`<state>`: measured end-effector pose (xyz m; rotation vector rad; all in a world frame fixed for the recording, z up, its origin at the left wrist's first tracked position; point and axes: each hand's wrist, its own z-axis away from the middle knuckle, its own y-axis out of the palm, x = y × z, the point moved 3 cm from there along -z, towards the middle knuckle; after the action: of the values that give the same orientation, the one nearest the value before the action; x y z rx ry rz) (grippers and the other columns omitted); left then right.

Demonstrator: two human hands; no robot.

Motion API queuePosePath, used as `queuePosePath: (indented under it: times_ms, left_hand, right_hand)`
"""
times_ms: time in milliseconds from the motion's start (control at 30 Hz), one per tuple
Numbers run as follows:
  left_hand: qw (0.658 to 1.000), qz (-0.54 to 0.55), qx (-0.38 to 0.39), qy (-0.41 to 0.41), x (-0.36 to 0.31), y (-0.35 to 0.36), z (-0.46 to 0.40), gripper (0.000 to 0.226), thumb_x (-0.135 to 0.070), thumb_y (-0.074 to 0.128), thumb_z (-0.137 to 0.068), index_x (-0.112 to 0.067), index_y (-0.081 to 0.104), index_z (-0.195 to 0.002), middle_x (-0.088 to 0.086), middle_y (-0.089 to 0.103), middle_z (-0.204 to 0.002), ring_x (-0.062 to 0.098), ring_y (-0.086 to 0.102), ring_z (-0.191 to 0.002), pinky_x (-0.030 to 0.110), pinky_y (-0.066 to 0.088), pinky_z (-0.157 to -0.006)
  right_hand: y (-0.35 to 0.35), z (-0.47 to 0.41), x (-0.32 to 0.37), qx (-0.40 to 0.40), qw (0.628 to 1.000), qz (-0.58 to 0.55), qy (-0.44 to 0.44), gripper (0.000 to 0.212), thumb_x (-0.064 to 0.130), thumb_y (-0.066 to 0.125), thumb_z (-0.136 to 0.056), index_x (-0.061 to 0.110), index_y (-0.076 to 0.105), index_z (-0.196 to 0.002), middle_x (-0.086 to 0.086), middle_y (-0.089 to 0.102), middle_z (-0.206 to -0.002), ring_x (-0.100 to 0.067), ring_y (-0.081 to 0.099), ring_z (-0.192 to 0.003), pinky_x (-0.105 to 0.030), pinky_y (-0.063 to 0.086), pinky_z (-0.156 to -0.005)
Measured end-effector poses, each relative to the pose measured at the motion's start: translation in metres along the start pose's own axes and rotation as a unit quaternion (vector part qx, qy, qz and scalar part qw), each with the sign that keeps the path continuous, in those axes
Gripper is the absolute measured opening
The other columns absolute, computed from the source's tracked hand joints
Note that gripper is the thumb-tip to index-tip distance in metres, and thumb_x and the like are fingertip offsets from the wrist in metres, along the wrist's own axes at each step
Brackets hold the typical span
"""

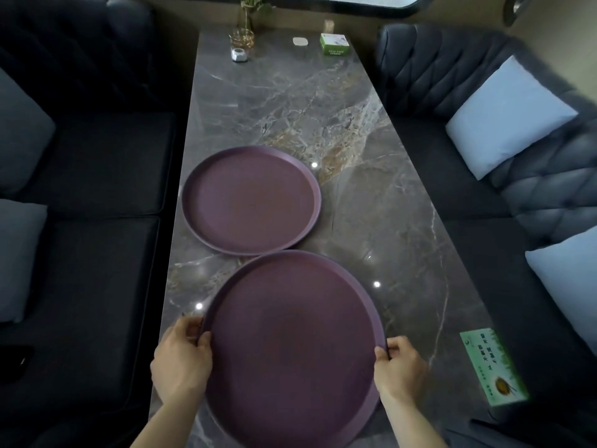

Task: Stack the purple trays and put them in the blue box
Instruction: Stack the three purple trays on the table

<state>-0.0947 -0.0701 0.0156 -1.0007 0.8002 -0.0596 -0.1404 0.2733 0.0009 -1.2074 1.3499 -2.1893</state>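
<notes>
Two round purple trays lie on a grey marble table (355, 150). The near tray (294, 347) is large in view, and I grip it at both sides: my left hand (181, 360) pinches its left rim and my right hand (400, 367) pinches its right rim. The far tray (250, 200) rests flat just beyond it, a little to the left, with its near edge almost touching the near tray's far rim. No blue box is in view.
Dark sofas flank the table, with pale cushions (507, 118) on the right one. A green card (492, 367) lies at the table's near right edge. At the far end stand a green box (334, 44), a glass vase (242, 37) and a small silver object (239, 55).
</notes>
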Motion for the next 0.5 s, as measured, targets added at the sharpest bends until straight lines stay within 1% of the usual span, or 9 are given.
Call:
queuePosePath:
  times_ms: [200, 300, 500]
  left_hand:
    - [1.000, -0.026, -0.007, -0.003, 0.0022, 0.0004, -0.0034, 0.016, -0.022, 0.072, -0.085, -0.026, 0.071, -0.101, -0.004, 0.075, -0.095, 0.027, 0.067, -0.091, 0.037, 0.045, -0.075]
    - [1.000, -0.030, -0.006, 0.003, 0.0008, 0.0000, -0.0021, 0.015, -0.022, 0.072, -0.084, -0.028, 0.071, -0.098, -0.007, 0.075, -0.092, 0.026, 0.068, -0.089, 0.038, 0.048, -0.075]
    - [0.999, -0.034, -0.004, 0.020, 0.0015, 0.0016, 0.0002, 0.014, -0.019, 0.071, -0.083, -0.027, 0.070, -0.095, -0.007, 0.073, -0.089, 0.023, 0.068, -0.085, 0.038, 0.049, -0.074]
  right_hand:
    - [-0.0028, 0.0012, 0.0007, -0.001, 1.000, 0.013, -0.008, 0.017, 0.012, 0.076, -0.082, 0.020, 0.064, -0.072, 0.001, 0.071, -0.073, -0.025, 0.058, -0.068, -0.032, 0.047, -0.062]
    - [-0.0045, -0.0001, -0.0006, 0.011, 1.000, 0.011, -0.004, 0.023, 0.013, 0.077, -0.080, 0.025, 0.061, -0.068, 0.004, 0.071, -0.071, -0.027, 0.064, -0.070, -0.035, 0.053, -0.064]
    - [-0.0092, -0.0025, 0.0053, 0.024, 0.999, 0.004, 0.021, 0.029, 0.010, 0.077, -0.080, 0.026, 0.058, -0.065, 0.005, 0.066, -0.069, -0.027, 0.065, -0.074, -0.039, 0.056, -0.069]
